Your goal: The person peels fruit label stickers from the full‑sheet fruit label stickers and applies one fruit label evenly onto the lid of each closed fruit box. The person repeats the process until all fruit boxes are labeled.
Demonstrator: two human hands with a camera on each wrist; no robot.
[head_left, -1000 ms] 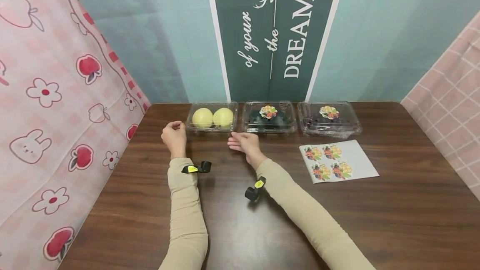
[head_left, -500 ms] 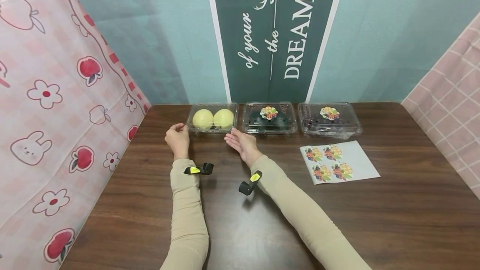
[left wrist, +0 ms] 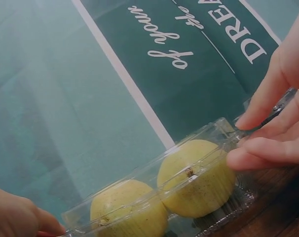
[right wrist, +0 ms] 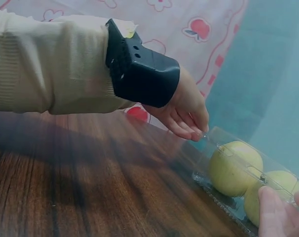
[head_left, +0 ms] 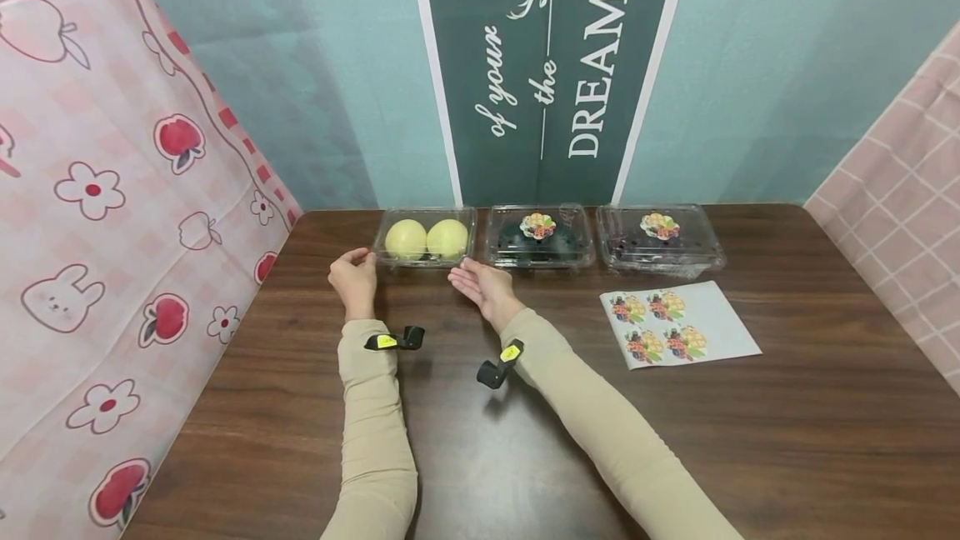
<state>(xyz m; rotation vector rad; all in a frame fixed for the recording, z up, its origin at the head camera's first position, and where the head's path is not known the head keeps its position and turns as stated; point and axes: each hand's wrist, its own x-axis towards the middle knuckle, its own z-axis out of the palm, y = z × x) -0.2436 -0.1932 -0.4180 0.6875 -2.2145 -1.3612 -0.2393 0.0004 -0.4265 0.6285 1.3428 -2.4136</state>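
Observation:
A clear plastic clamshell box (head_left: 420,261) stands at the back left of the table with its lid down. Inside lie two pale yellow pears (head_left: 406,238). At its front left corner, my left hand (head_left: 352,282) pinches the lid's edge with curled fingers, also seen from the side in the right wrist view. Thumb and fingertips of my right hand (head_left: 486,286) hold the front right corner; the left wrist view shows this right hand (left wrist: 282,143) with the lid's corner between thumb and finger. No sticker shows on this box.
Two more clear boxes, one with dark green contents (head_left: 517,252) and one with dark purple contents (head_left: 622,248), stand to the right, each with a fruit sticker on its lid. A white sheet of fruit stickers (head_left: 720,319) lies in front. A curtain (head_left: 337,107) hangs behind.
Both hands have closed in slightly on the pear box, the left hand moving right and the right hand moving left and up to its corner. Since half a second ago almost nothing has moved.

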